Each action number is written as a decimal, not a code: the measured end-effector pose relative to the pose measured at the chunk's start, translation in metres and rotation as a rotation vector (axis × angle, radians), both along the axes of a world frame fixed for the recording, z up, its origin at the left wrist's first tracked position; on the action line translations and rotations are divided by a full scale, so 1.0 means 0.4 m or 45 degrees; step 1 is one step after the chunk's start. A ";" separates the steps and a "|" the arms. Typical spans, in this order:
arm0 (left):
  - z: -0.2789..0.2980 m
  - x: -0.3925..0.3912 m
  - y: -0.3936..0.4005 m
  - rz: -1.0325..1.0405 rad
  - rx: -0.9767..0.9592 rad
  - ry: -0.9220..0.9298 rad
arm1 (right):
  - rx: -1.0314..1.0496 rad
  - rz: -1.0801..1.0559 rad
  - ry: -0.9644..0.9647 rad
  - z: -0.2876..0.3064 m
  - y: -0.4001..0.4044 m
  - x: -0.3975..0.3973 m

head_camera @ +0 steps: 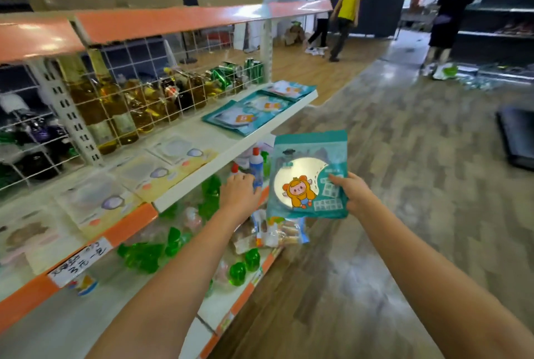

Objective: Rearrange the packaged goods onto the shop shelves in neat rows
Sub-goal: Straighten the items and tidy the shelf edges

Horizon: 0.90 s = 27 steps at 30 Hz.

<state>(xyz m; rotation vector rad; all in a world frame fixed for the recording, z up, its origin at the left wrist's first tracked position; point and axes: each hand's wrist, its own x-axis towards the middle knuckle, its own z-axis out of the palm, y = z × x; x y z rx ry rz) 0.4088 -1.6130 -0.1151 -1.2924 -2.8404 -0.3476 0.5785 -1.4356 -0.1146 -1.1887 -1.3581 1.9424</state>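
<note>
Teal snack pouch [307, 175] w/ orange cartoon figure is held upright in mid-air, just off the front edge of the middle shelf [231, 153], approx centre of view. Right hand [351, 192] grips pouch at its 3 o'clock edge, thumb on the front, fingers behind. Left hand [241, 189] is at pouch's 9 o'clock, apart from it, fingers curled over a blue-and-white bottle [256, 166] on the lower shelf [245, 295]; can't tell if it truly grips the bottle or only rests on it. At 11 o'clock from pouch, more teal pouches [254, 107] lie flat on the middle shelf in an overlapping row. At 9–10 o'clock, pale yellow packs [161, 169] lie flat along same shelf. Behind a wire grid, oil bottles [121, 110] and green cans [239, 71]. Lower shelf also has green bottles [173, 240] & mixed snack packs [277, 233]. At 1 o'clock, far off, person in a yellow shirt [348, 9] on the wood floor [404, 185].
</note>
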 end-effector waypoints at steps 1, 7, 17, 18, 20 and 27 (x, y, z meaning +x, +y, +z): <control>0.002 -0.002 0.036 -0.004 0.005 -0.001 | -0.001 -0.008 0.004 0.003 0.032 0.003; -0.004 0.000 0.237 -0.090 -0.011 -0.016 | -0.046 -0.070 0.007 -0.021 0.202 0.006; 0.001 -0.118 0.536 -0.246 0.040 -0.046 | -0.095 -0.170 0.035 -0.040 0.455 -0.082; 0.010 -0.137 0.567 -0.257 0.066 -0.067 | -0.091 -0.187 0.049 -0.036 0.481 -0.097; 0.026 -0.174 0.628 -0.260 0.115 -0.112 | -0.079 -0.202 0.081 -0.024 0.531 -0.129; 0.015 -0.285 0.811 -0.276 0.142 -0.219 | -0.082 -0.241 0.126 -0.015 0.664 -0.219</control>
